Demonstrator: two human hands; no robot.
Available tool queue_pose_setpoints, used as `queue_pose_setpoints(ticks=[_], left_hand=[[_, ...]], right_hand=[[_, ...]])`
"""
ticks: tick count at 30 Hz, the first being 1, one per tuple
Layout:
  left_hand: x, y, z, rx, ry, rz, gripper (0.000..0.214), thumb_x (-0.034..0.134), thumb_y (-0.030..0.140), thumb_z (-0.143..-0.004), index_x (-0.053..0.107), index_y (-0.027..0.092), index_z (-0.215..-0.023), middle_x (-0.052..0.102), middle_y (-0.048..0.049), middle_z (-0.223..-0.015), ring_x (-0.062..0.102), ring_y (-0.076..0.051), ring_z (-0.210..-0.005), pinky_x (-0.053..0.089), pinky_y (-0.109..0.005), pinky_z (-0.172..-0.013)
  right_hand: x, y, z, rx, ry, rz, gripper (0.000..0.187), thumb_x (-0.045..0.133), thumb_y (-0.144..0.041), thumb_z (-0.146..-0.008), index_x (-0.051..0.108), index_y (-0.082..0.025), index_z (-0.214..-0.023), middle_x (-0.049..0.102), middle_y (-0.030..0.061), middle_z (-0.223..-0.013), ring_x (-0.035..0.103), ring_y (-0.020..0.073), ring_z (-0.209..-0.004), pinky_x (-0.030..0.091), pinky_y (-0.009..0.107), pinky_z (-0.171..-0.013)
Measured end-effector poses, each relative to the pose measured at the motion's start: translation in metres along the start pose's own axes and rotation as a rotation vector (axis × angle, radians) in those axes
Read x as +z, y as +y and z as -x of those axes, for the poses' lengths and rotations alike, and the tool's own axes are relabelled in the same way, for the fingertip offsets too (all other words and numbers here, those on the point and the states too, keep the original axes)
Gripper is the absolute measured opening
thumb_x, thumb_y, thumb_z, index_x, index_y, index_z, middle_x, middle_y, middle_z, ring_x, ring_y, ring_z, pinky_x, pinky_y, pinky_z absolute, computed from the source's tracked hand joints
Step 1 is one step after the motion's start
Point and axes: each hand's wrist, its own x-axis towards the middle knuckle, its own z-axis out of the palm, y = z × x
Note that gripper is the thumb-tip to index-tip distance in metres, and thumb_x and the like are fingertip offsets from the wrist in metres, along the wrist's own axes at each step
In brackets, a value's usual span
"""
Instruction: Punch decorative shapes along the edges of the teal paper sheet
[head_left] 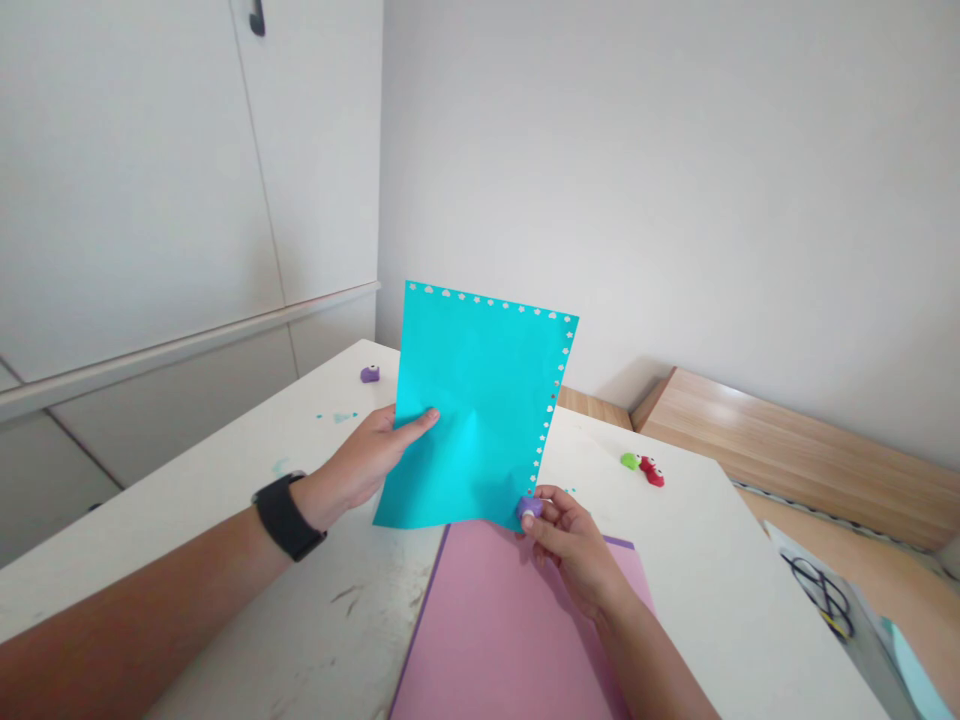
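Note:
A turquoise sheet of paper (472, 390) is held up above the table, with small flower and cloud shaped holes along its top and right edges. My left hand (375, 455) grips the sheet's left edge, thumb in front and fingers behind. In my right hand (570, 540) is a purple craft punch (529, 507), set at the sheet's lower right corner with my thumb on its pale button. Beneath the sheet lies a pink board (510, 620) with purple edging. The fingers behind the sheet are hidden.
Another purple punch (370, 373) stands at the table's far left. Green (630, 461) and red (651, 471) punches lie to the right. Paper bits (343, 417) dot the white table (225, 620). Beyond the right edge are black-framed glasses (821, 590) and a wooden bed frame (787, 450).

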Motion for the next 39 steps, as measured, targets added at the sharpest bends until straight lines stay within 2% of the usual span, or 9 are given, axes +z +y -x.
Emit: queue_pose_setpoints(ticks=[7, 13, 28, 34, 39], left_hand=[[-0.0015, 0.0009, -0.001, -0.051, -0.015, 0.01, 0.059, 0.068, 0.051, -0.082, 0.06, 0.023, -0.133, 0.066, -0.0115, -0.129, 0.065, -0.033, -0.114, 0.054, -0.047, -0.093], [-0.0021, 0.0003, -0.0012, -0.054, -0.023, 0.048, 0.058, 0.071, 0.047, -0.081, 0.06, 0.024, -0.133, 0.066, -0.0106, -0.13, 0.066, -0.033, -0.113, 0.054, -0.048, -0.094], [-0.003, -0.0014, -0.0021, -0.049, -0.024, 0.059, 0.056, 0.069, 0.046, -0.083, 0.06, 0.023, -0.133, 0.064, -0.0103, -0.133, 0.064, -0.034, -0.114, 0.053, -0.049, -0.097], [-0.0015, 0.0004, -0.0005, -0.05, -0.027, 0.054, 0.058, 0.069, 0.048, -0.083, 0.059, 0.021, -0.133, 0.063, -0.0116, -0.134, 0.063, -0.034, -0.117, 0.053, -0.047, -0.096], [-0.0017, 0.0009, -0.0002, -0.059, -0.029, 0.098, 0.058, 0.07, 0.045, -0.084, 0.058, 0.022, -0.135, 0.062, -0.0113, -0.135, 0.063, -0.033, -0.116, 0.053, -0.047, -0.096]], right_hand=[[-0.0019, 0.0012, -0.0025, -0.021, 0.042, 0.074, 0.039, 0.084, -0.039, -0.068, 0.068, -0.017, -0.097, 0.062, 0.0008, -0.079, 0.047, 0.0099, -0.059, 0.037, 0.021, -0.051], [-0.0004, -0.0014, -0.0008, -0.033, 0.034, 0.085, 0.033, 0.084, -0.038, -0.067, 0.07, -0.019, -0.09, 0.063, -0.0002, -0.077, 0.049, 0.0113, -0.063, 0.037, 0.023, -0.055], [0.0004, 0.0004, -0.0007, -0.025, 0.03, 0.029, 0.034, 0.085, -0.033, -0.068, 0.071, -0.019, -0.095, 0.065, 0.0011, -0.082, 0.053, 0.0122, -0.068, 0.039, 0.023, -0.058], [-0.0007, 0.0056, -0.0033, -0.033, 0.002, 0.015, 0.03, 0.086, -0.028, -0.068, 0.071, -0.018, -0.092, 0.064, 0.0005, -0.08, 0.052, 0.0115, -0.07, 0.037, 0.023, -0.061], [-0.0025, 0.0075, -0.0045, -0.035, -0.037, 0.011, 0.031, 0.084, -0.026, -0.071, 0.07, -0.018, -0.097, 0.064, 0.0012, -0.084, 0.052, 0.0114, -0.072, 0.037, 0.023, -0.063]])
